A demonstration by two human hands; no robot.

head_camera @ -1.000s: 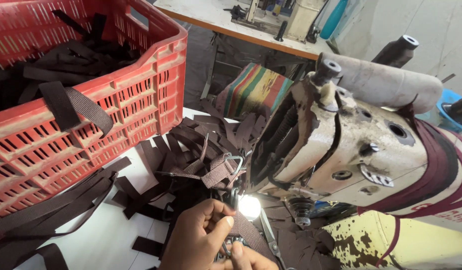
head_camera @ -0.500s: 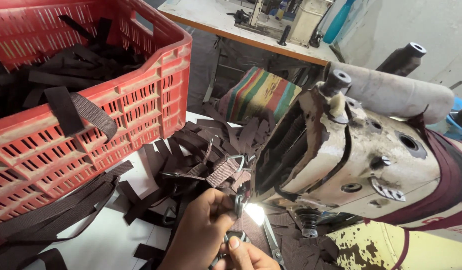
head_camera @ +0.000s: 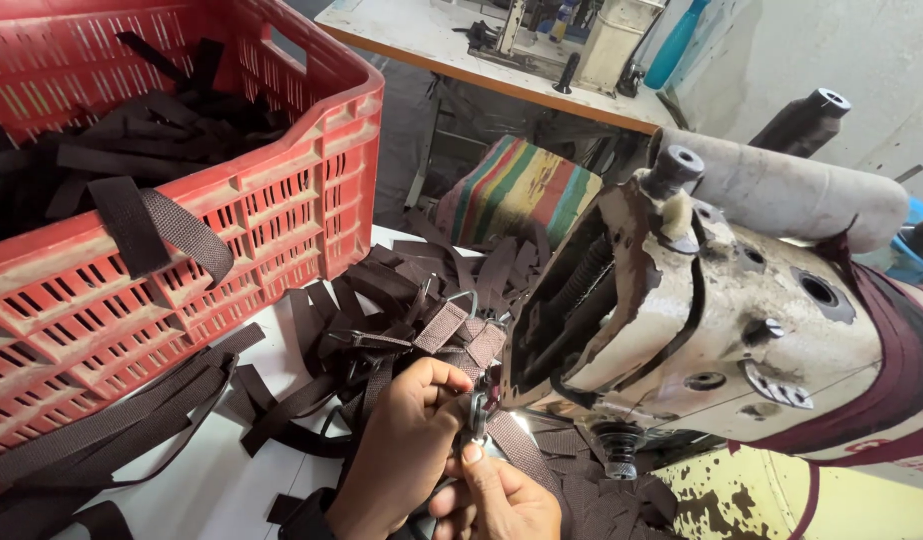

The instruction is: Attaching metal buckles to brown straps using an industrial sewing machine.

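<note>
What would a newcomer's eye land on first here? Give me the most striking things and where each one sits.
The big red plastic crate at upper left, full of dark brown webbing straps, draws the eye first. At right looms a worn cream sewing machine head. Bottom centre, the left hand and right hand pinch a strap with a metal buckle beside the machine, with a heap of cut straps just behind on the white table.
</note>
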